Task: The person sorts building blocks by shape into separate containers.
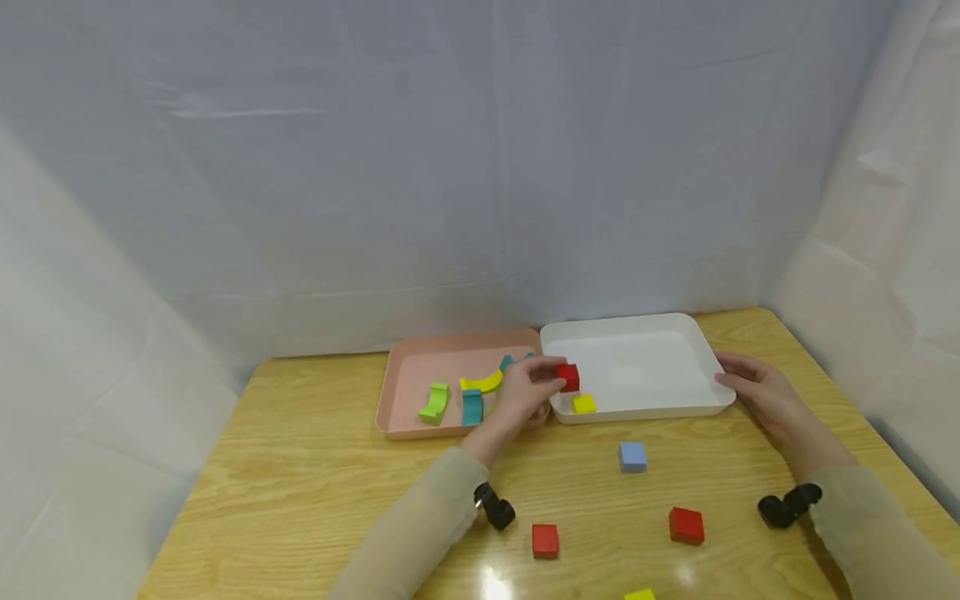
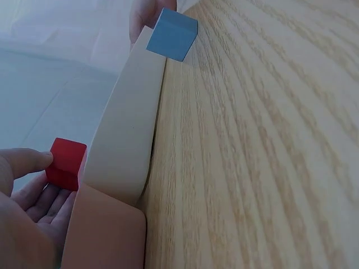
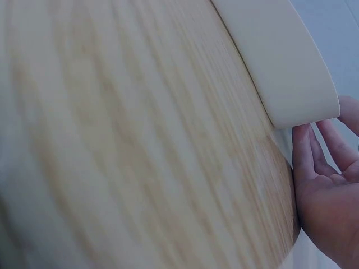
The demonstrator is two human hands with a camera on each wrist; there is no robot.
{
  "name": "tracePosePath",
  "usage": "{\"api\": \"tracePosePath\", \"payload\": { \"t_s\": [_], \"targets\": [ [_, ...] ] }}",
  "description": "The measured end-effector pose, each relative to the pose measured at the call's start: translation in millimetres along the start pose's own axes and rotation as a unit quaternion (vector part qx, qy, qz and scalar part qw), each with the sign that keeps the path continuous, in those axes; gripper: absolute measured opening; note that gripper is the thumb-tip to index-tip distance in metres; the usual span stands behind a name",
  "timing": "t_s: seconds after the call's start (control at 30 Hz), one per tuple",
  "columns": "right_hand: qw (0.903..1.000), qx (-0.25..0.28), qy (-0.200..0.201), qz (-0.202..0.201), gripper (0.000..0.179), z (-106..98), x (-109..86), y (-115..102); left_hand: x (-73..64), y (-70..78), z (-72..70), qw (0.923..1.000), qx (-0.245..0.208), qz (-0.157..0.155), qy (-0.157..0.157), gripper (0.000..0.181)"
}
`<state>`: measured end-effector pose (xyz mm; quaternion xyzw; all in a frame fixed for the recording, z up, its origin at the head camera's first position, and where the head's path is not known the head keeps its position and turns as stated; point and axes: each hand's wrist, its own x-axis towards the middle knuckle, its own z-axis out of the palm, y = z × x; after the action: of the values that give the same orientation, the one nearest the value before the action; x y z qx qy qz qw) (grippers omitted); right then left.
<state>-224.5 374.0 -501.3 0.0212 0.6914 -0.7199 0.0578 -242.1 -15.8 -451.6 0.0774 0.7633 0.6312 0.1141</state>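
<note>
Between thumb and fingers, my left hand [image 1: 522, 390] pinches a red block [image 1: 568, 377], held at the left end of the white tray [image 1: 637, 414]. The left wrist view shows the same red block [image 2: 66, 162] near where the two tray walls meet. A yellow block [image 1: 584, 403] lies inside the white tray, just below the held one. At that tray's right end, my right hand [image 1: 768, 400] grips the rim, its thumb over the edge and its fingers [image 3: 303, 151] against the outside wall.
Left of the white tray stands a pink tray [image 1: 401, 367] with several curved pieces, among them a green one [image 1: 434, 404] and a teal one [image 1: 472, 407]. On the wooden table lie a blue block [image 1: 632, 457], two red blocks [image 1: 544, 541] and a yellow block [image 1: 640, 594].
</note>
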Motion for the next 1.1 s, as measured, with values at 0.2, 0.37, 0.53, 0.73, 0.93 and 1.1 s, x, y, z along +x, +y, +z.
{"api": "tracePosePath", "payload": {
  "t_s": [0.2, 0.37, 0.53, 0.73, 0.93, 1.1],
  "targets": [
    [0.9998, 0.017, -0.003, -0.003, 0.033, -0.2, 0.3, 1.0, 5.8, -1.5, 5.0, 0.9962, 0.068, 0.049, 0.024, 0.033],
    [0.9998, 0.018, -0.005, -0.007, 0.034, -0.9, -0.2, 0.8, 6.9, -2.1, 6.3, 0.9965, 0.059, 0.054, 0.023, 0.033],
    [1.0, 0.009, -0.003, 0.001, 0.032, -1.5, -0.2, -0.1, 7.4, -2.8, 6.5, 0.997, 0.053, 0.053, 0.023, 0.033],
    [1.0, 0.007, -0.005, -0.002, 0.031, -2.2, -1.1, 1.0, 7.1, -2.5, 5.9, 0.9981, 0.039, 0.044, 0.021, 0.032],
    [1.0, -0.005, -0.001, 0.0, 0.029, -2.4, -2.1, 1.1, 7.8, -4.1, 5.3, 0.9984, 0.025, 0.048, 0.016, 0.032],
    [0.9997, -0.024, 0.003, 0.004, 0.028, -3.1, -0.2, 0.8, 8.5, -4.5, 5.1, 0.9978, 0.038, 0.053, 0.015, 0.032]
  ]
}}
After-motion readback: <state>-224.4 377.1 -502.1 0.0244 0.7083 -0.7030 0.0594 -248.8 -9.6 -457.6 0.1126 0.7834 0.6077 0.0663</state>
